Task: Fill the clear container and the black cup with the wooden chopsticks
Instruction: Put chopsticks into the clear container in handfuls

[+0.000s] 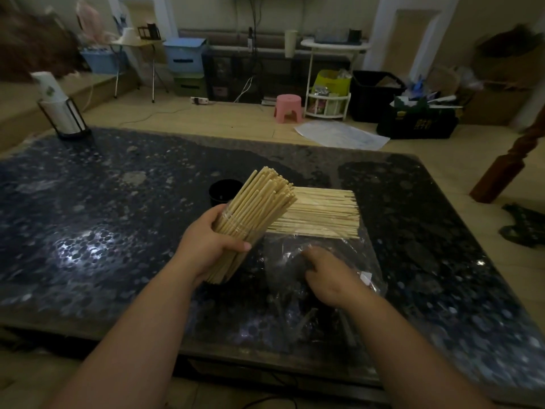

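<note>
My left hand (206, 246) grips the clear container (239, 231), tilted with its mouth pointing up and to the right. It is packed with wooden chopsticks (265, 193) that stick out well past its rim. Behind it the black cup (222, 191) stands on the table, partly hidden, and I cannot see what is in it. To the right lies a flat pile of loose chopsticks (321, 214). In front of the pile, my right hand (330, 278) is palm down with its fingers bent onto a crumpled clear plastic bag (362, 255).
The dark speckled table (118, 216) has a black holder with a white roll (63, 113) at its far left corner. Beyond the far edge are a pink stool (288, 109), black bins, and a wooden post (513, 160) to the right.
</note>
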{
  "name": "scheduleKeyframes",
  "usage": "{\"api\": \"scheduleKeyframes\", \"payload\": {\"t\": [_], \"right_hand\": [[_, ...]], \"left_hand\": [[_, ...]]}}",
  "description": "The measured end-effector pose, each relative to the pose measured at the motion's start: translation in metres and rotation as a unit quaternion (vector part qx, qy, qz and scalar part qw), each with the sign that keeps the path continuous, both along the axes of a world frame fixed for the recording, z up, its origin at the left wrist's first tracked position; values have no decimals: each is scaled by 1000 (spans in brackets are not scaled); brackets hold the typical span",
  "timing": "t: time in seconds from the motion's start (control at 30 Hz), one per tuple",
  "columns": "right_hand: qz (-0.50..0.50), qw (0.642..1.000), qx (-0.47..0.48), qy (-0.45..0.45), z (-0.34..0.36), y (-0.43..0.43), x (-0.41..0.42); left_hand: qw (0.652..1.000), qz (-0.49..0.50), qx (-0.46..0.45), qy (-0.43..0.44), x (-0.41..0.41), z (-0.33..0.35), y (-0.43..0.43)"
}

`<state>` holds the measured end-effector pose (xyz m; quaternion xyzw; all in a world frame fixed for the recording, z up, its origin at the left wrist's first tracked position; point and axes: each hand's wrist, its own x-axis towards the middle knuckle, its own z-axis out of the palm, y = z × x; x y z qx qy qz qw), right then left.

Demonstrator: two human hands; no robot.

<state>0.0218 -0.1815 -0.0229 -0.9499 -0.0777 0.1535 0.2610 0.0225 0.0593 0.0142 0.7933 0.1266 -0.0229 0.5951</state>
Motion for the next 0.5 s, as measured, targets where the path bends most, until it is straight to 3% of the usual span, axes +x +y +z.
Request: {"api": "scheduleKeyframes", "payload": {"t": [0.17, 0.3, 0.5], "right_hand": [[-3, 993, -110, -48, -29, 4, 6], [30, 987, -122, -104, -30, 13, 18], [30, 986, -140, -83, -30, 13, 47]], "left_hand": [[1000, 17, -10, 8, 2, 1, 1], [1000, 16, -10, 7, 4, 4, -1], [1000, -2, -9, 14, 5, 1, -2]]}}
